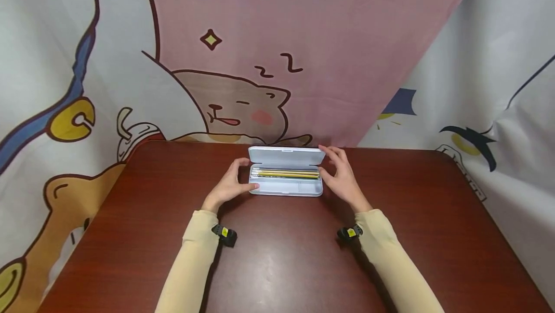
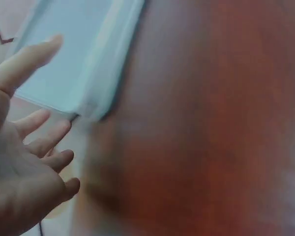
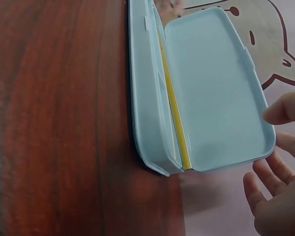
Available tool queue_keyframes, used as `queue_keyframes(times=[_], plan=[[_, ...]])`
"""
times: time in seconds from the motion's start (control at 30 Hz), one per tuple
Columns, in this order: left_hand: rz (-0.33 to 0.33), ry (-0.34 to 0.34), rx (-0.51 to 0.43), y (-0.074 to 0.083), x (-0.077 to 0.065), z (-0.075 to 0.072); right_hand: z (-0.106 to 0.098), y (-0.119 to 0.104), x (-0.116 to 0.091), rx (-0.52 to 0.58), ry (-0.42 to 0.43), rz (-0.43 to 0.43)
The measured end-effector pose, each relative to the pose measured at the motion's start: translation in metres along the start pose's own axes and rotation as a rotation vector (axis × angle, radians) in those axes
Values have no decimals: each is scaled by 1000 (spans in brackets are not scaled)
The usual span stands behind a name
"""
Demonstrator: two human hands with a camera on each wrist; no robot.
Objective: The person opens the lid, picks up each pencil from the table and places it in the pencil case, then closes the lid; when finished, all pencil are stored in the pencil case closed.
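A pale blue pencil case [image 1: 274,188] lies on the table with its lid [image 1: 286,155] raised toward the back. Several pencils [image 1: 286,174], yellow and pale striped ones, lie along its rear compartment; one yellow pencil [image 3: 173,101] shows beside the hinge in the right wrist view. My left hand [image 1: 227,185] is at the case's left end, thumb over the front corner and fingers spread. The left wrist view is blurred. My right hand [image 1: 342,184] holds the lid's right corner, thumb at its edge and fingers [image 3: 271,178] behind it.
The dark reddish-brown table [image 1: 277,260] reaches toward me and to both sides. A cartoon-printed cloth [image 1: 338,62] hangs right behind its back edge. Small black wrist devices [image 1: 349,232] are strapped on both wrists.
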State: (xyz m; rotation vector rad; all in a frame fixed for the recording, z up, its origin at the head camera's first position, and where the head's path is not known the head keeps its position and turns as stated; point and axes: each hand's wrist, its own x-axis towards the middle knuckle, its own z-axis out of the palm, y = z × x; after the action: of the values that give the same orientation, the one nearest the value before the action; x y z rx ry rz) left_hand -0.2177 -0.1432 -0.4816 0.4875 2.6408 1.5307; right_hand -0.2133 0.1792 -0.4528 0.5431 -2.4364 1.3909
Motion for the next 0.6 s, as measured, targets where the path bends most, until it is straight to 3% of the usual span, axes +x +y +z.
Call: queue_keyframes(times=[0.13, 0.3, 0.6], plan=[[93, 102, -82, 17, -1, -9, 0, -2, -7, 16, 17, -9], [158, 160, -52, 35, -3, -12, -2, -4, -17, 11, 40, 6], [162, 188, -6, 30, -17, -3, -1, -16, -35, 37, 53, 85]])
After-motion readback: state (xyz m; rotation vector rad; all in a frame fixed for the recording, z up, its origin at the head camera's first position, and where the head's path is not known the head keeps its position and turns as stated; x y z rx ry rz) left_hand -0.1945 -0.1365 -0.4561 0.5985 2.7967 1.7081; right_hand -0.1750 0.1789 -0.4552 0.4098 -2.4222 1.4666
